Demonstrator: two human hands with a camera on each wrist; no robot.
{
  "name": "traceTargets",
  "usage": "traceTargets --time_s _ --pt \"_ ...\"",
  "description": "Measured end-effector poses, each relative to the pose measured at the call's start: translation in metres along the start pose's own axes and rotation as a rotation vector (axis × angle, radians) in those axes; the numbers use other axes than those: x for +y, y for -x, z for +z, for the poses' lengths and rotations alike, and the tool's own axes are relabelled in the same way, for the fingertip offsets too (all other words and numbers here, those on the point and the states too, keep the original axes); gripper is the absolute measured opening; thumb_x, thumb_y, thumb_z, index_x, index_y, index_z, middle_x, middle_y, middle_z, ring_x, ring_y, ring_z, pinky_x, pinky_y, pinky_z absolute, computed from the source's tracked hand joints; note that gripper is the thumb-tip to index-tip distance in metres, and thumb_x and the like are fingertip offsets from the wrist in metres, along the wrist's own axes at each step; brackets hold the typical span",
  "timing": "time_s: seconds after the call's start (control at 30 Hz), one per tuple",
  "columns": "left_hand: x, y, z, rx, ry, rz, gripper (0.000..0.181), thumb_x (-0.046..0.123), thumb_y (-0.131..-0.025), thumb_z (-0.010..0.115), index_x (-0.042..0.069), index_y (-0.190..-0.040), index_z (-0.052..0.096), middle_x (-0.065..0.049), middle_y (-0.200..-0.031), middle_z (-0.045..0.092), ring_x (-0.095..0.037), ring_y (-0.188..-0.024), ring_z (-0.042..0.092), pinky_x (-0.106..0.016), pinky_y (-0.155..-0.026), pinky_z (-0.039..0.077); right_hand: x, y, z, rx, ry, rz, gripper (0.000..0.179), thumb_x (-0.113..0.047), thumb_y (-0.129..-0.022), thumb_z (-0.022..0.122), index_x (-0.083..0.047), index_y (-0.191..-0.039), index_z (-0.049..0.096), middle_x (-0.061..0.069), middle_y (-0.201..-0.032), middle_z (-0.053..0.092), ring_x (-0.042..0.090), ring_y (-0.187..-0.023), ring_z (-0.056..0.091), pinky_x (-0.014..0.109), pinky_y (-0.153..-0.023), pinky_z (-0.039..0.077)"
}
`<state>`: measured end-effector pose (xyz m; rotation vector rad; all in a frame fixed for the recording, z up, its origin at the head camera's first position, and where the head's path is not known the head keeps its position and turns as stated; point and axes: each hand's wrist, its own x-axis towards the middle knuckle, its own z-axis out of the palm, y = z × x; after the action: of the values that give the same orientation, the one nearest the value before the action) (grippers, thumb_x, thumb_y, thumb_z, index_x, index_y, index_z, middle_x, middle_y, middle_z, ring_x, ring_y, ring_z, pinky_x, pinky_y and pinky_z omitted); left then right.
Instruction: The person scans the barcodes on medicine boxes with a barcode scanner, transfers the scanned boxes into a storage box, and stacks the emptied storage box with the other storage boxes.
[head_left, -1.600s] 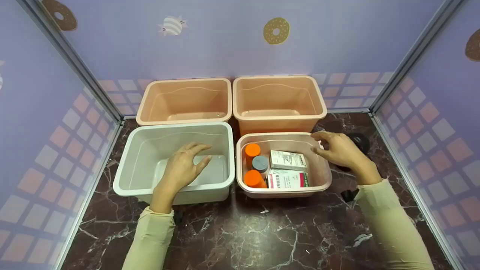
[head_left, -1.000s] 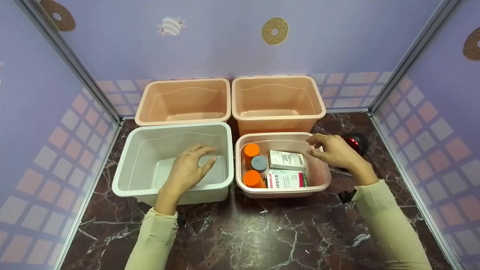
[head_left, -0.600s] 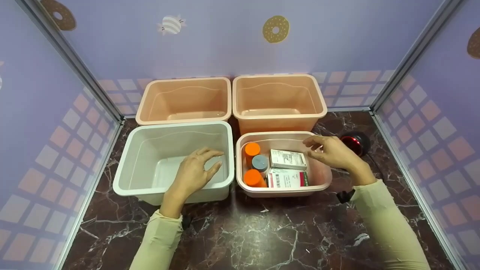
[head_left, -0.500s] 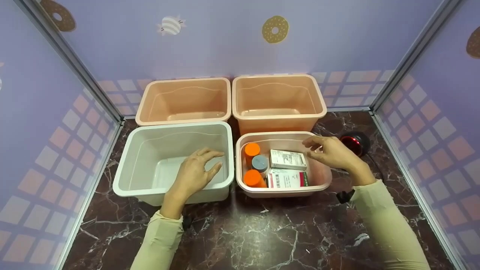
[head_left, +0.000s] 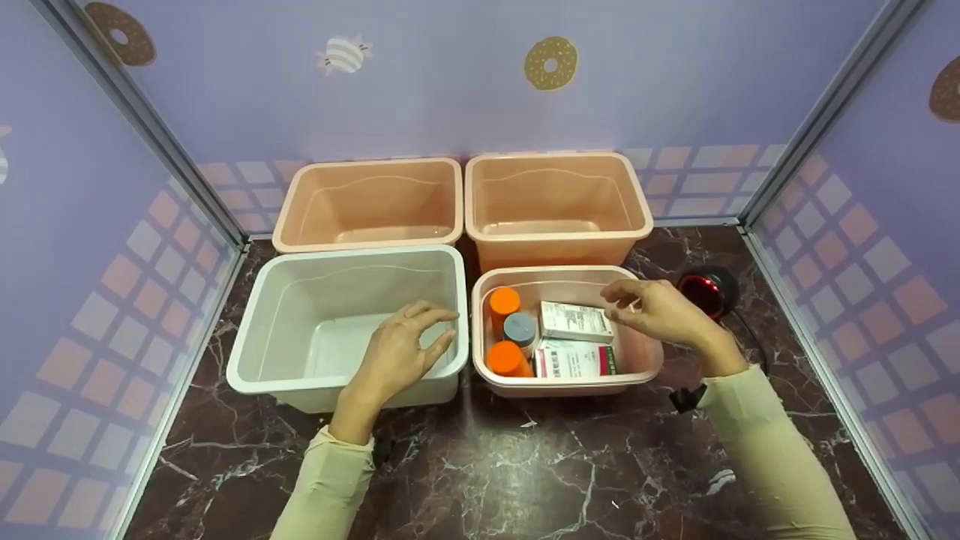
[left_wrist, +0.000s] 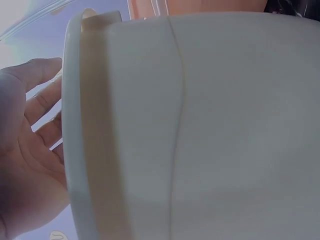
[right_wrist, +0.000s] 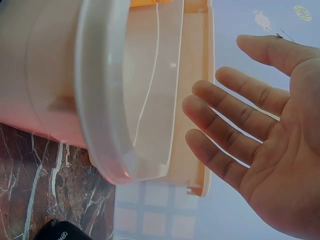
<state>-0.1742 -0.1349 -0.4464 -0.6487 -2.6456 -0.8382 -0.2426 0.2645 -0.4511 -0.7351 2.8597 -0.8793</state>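
Observation:
Over the front right part of the pale grey-green bin (head_left: pixel 247 330) hovers my left hand (head_left: pixel 397 352), fingers loosely bent and holding nothing. My right hand (head_left: pixel 660 309) hangs above the right side of the low pink bin (head_left: pixel 568 381), and its spread fingers (right_wrist: pixel 240 110) in the right wrist view hold nothing. Inside the pink bin stand two orange-capped bottles (head_left: pixel 505 301) and a grey-capped bottle (head_left: pixel 519 328) on the left. Beside them lie a white medicine box (head_left: pixel 574 321) and another with a pink and green end (head_left: pixel 573 360); whatever lies underneath is hidden.
Two peach bins (head_left: pixel 367 245) (head_left: pixel 559 234) stand side by side against the back wall. A black rounded device (head_left: pixel 708 291) with red lights and a cord sits right of the pink bin. Patterned walls enclose the dark marbled tabletop (head_left: pixel 517 465).
My left hand has moved right and slightly toward the front, over the grey-green bin. My right hand has shifted a little left over the pink bin, uncovering more of the black device, whose red lights show.

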Motion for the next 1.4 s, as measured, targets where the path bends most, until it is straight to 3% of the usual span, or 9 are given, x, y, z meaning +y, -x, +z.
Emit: traceTargets --time_s 0.27,0.57,1.0,1.4 --pt "0.003 0.002 0.005 -0.022 0.013 0.018 0.026 0.026 -0.092 0.069 0.014 -0.115 0.073 -0.003 -0.11 0.071 -0.028 -0.104 0.068 -0.045 -0.091 0.055 0.0 0.001 0.004 -0.018 0.011 -0.025 0.025 -0.022 -0.091 0.07 -0.01 -0.113 0.071 0.008 -0.107 0.075 0.019 -0.093 0.07 0.041 -0.083 0.057" --pt "0.008 0.001 0.01 -0.023 0.042 0.056 0.026 0.022 -0.091 0.072 0.012 -0.114 0.074 -0.004 -0.108 0.071 -0.03 -0.1 0.069 -0.046 -0.089 0.055 0.0 0.0 0.007 -0.028 0.006 -0.036 0.024 -0.024 -0.091 0.07 -0.014 -0.112 0.071 0.001 -0.099 0.075 0.016 -0.089 0.07 0.042 -0.08 0.057" --pt "0.014 0.002 0.015 -0.043 0.061 0.083 0.024 0.024 -0.093 0.069 0.014 -0.114 0.073 -0.003 -0.109 0.071 -0.027 -0.096 0.071 -0.044 -0.084 0.057 0.0 -0.001 0.012 -0.054 -0.006 -0.056 0.021 -0.021 -0.089 0.071 -0.014 -0.108 0.072 -0.002 -0.087 0.075 0.016 -0.084 0.071 0.031 -0.075 0.056" --pt "0.022 0.003 0.024 -0.026 0.098 0.103 0.023 0.023 -0.093 0.069 0.013 -0.113 0.074 -0.002 -0.11 0.071 -0.023 -0.101 0.069 -0.04 -0.089 0.056 0.003 -0.002 0.02 -0.075 -0.016 -0.046 0.019 -0.022 -0.089 0.071 -0.013 -0.106 0.072 -0.002 -0.086 0.075 0.013 -0.082 0.069 0.028 -0.075 0.055"
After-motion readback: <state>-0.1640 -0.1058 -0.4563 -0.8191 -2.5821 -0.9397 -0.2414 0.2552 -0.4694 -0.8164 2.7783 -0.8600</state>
